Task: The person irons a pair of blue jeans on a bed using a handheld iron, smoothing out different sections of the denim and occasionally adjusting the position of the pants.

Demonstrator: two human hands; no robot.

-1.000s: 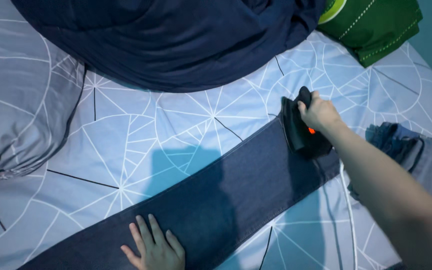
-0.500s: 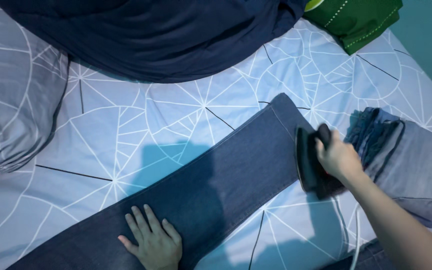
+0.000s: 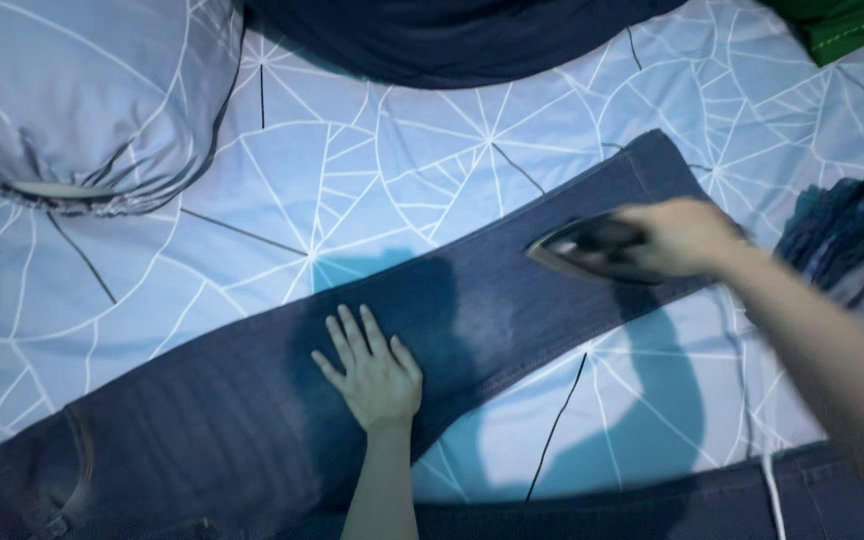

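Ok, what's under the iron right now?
The iron, gripped by the right hand, sits on the dark blue jeans leg. Beneath the leg lies the web-patterned bedsheet. The denim directly under the soleplate is covered. The left hand lies flat on the same leg.

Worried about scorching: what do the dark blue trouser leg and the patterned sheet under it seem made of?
Dark blue trouser leg: likely denim, matte, with a stitched hem and side seam. Pale blue web-patterned bed sheet: smooth thin woven fabric, perhaps cotton or a blend; the look leaves it open.
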